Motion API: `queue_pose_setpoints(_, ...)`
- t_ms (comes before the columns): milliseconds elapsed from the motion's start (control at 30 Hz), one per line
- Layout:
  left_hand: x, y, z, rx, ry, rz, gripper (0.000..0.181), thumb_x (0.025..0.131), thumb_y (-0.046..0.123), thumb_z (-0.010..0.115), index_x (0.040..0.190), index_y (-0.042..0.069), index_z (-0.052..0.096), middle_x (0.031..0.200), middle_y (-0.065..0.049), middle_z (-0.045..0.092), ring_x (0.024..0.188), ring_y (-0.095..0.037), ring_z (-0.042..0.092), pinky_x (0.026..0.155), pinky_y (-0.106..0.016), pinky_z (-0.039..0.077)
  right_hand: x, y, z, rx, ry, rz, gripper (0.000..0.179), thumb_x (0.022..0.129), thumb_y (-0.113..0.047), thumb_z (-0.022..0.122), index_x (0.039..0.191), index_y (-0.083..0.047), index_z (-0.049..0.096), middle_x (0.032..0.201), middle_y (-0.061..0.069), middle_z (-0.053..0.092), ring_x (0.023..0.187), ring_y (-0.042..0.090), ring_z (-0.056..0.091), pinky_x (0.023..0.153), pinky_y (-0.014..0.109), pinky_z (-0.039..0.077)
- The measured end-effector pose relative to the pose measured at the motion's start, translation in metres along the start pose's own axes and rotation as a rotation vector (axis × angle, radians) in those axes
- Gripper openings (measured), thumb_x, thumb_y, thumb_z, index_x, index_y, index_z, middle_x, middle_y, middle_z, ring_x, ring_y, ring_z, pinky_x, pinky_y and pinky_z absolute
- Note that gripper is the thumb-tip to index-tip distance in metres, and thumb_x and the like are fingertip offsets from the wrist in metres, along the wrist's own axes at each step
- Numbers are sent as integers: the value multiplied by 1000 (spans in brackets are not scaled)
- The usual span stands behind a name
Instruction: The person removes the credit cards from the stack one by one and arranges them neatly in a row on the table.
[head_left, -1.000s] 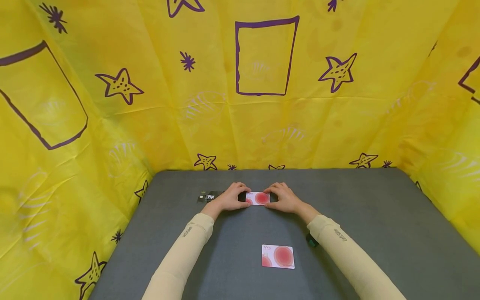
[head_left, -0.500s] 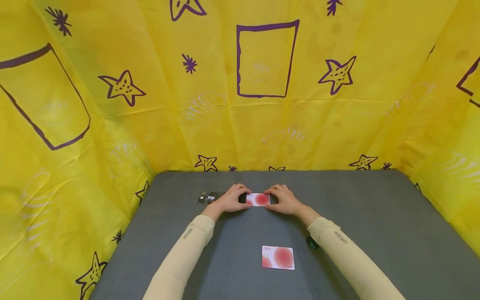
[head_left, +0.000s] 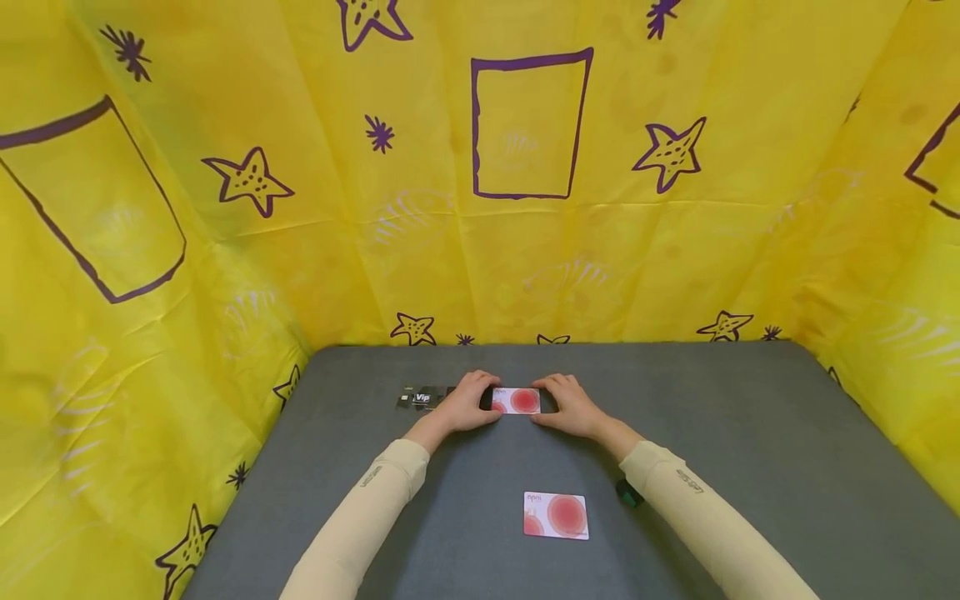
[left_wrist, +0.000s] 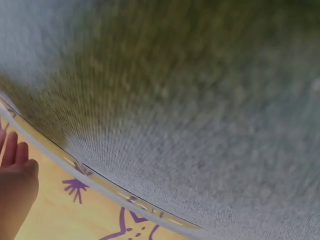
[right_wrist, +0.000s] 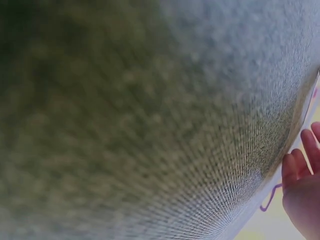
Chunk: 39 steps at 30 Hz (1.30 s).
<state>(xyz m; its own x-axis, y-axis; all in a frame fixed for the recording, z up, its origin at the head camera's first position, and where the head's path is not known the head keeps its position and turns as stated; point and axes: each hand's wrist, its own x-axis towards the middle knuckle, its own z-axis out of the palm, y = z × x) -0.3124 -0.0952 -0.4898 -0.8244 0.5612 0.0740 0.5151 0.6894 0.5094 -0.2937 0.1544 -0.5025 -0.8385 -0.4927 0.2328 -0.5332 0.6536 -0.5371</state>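
A white bank card with red circles [head_left: 516, 401] lies flat near the back of the grey table. My left hand [head_left: 467, 402] pinches its left end, fingertips at the upper corner and thumb at the lower one. Around the card's right end curves my right hand [head_left: 573, 406], its fingertips and thumb just off the edges. Dark patches show beside both ends of this card. Left of my left hand lies a black card marked "Vip" [head_left: 422, 397], partly covered by the hand. Each wrist view mostly shows blurred grey table, with part of a hand at the edge.
A second white card with red circles [head_left: 556, 516] lies nearer the front of the grey table [head_left: 712, 417]. Yellow cloth [head_left: 525, 275] with purple drawings hangs behind the table and along both sides. A small dark object [head_left: 628, 493] shows under the right sleeve.
My right hand's fingers and thumb have spread slightly and come off the card's right end. The left hand keeps its place on the card. The view has tilted up slightly.
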Motion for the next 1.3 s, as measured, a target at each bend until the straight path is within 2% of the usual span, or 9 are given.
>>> queue_pose_setpoints(100, -3, 2, 4, -18, 46, -2, 56, 86, 20, 72, 133, -3, 51, 131, -17, 51, 124, -32, 44, 107, -46, 34, -4, -1, 0, 21, 33, -8, 54, 82, -25, 77, 125, 3, 58, 121, 19, 56, 110, 36, 45, 96, 52, 35)
queue_pose_setpoints(267, -11, 10, 8, -142, 115, -34, 54, 86, 17, 71, 132, -4, 51, 130, -20, 53, 122, -34, 49, 106, -48, 35, -13, -3, -2, 95, 67, 32, 54, 81, -21, 77, 124, 5, 58, 120, 20, 57, 110, 36, 47, 96, 52, 37)
queue_pose_setpoints(400, -17, 20, 8, -242, 151, -62, 51, 87, 15, 70, 131, -3, 53, 127, -18, 56, 118, -33, 53, 103, -46, 39, -22, -3, -3, 190, 96, 96, 53, 82, -20, 77, 125, 4, 58, 120, 20, 58, 108, 35, 52, 94, 50, 42)
queue_pose_setpoints(533, -22, 31, 9, -380, 168, -71, 46, 88, 12, 70, 128, -5, 55, 124, -21, 58, 113, -34, 57, 100, -45, 43, -32, -6, -5, 318, 114, 182, 50, 85, -16, 74, 127, 5, 56, 121, 20, 59, 108, 35, 54, 95, 49, 44)
queue_pose_setpoints(700, -28, 38, 13, -457, 162, -76, 46, 88, 12, 71, 125, -8, 55, 123, -23, 59, 111, -34, 59, 99, -45, 44, -44, -14, -3, 425, 152, 266, 44, 87, -11, 72, 126, 3, 56, 120, 18, 62, 106, 32, 56, 95, 45, 46)
queue_pose_setpoints(867, -39, 44, 18, -549, 146, -154, 42, 89, 12, 70, 124, -7, 56, 124, -22, 60, 113, -34, 59, 97, -45, 46, -59, -26, -2, 503, 174, 346, 38, 88, -11, 71, 123, 0, 59, 116, 15, 64, 101, 27, 57, 89, 32, 47)
queue_pose_setpoints(1033, -51, 53, 22, -616, 124, -212, 38, 89, 13, 69, 122, -4, 58, 120, -19, 63, 109, -31, 61, 92, -42, 49, -73, -31, -5, 561, 184, 372, 37, 89, -11, 70, 122, 2, 59, 113, 15, 64, 99, 25, 57, 85, 24, 47)
queue_pose_setpoints(1300, -65, 69, 25, -789, 97, -222, 38, 90, 8, 67, 122, -10, 56, 118, -25, 62, 105, -28, 63, 90, -35, 50, -91, -40, -8, 603, 151, 420, 38, 89, -15, 70, 122, 1, 60, 111, 11, 65, 96, 21, 58, 81, 21, 47)
